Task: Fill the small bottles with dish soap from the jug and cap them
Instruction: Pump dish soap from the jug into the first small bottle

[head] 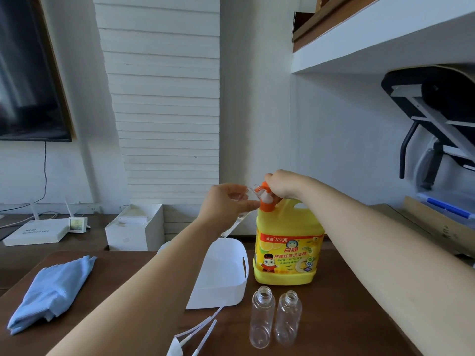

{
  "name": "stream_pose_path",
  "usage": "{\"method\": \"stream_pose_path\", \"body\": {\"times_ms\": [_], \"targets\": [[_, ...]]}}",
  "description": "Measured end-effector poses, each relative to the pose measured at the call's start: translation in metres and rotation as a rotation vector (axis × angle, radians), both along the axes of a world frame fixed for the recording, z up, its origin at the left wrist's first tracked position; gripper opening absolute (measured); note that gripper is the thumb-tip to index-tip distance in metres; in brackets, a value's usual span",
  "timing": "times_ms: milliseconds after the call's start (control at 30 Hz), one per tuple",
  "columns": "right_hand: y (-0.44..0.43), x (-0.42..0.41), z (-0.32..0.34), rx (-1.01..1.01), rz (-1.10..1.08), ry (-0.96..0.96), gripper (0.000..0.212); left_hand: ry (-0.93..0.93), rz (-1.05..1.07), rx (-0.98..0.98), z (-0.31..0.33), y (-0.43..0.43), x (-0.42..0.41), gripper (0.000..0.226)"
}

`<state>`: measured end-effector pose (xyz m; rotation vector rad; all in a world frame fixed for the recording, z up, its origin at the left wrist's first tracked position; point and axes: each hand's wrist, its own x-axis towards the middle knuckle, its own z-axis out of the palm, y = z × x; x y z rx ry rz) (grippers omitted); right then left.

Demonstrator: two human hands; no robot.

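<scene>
Dark wooden table (pixel 347 317) against a white wall, head view. We read the left hand (pixel 226 204) as pinching a clear small bottle (pixel 246 195) between thumb and fingers, tilted, with its mouth brought up to the spout of the orange pump (pixel 266 199). Just beyond the pump, the right hand (pixel 285 185) curls its fingers over the pump head; whether it is pressing down we cannot tell. The yellow jug (pixel 288 253) stands upright directly beneath the right hand. Below both hands, nearer the person, two empty bottles (pixel 262 319) stand upright and uncapped, close side by side. Under the left forearm sits a white bin (pixel 231 291). Nearer still lie the spray caps (pixel 195 335) with their dip tubes, and well to the left of the left hand lies a folded blue cloth (pixel 54 289). We judge the step to be filling the first bottle. The next move calls for a steady downward stroke on the pump, with the bottle mouth held squarely under the spout so that no soap runs down the jug.
</scene>
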<state>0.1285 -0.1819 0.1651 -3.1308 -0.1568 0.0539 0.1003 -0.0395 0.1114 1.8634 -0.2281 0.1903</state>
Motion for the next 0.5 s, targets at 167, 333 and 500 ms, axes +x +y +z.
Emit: {"method": "stream_pose_path", "body": {"times_ms": [167, 333, 500], "targets": [[0.002, 0.002, -0.006, -0.051, -0.002, -0.032, 0.037, 0.01, -0.004, -0.012, 0.0, 0.002, -0.001, 0.057], [-0.001, 0.005, -0.011, -0.047, 0.007, -0.054, 0.039, 0.016, -0.009, -0.023, -0.003, 0.002, -0.002, 0.055], [-0.002, 0.005, -0.022, -0.092, 0.019, -0.05, 0.038, 0.023, -0.019, 0.011, -0.01, 0.002, -0.002, 0.054]]}}
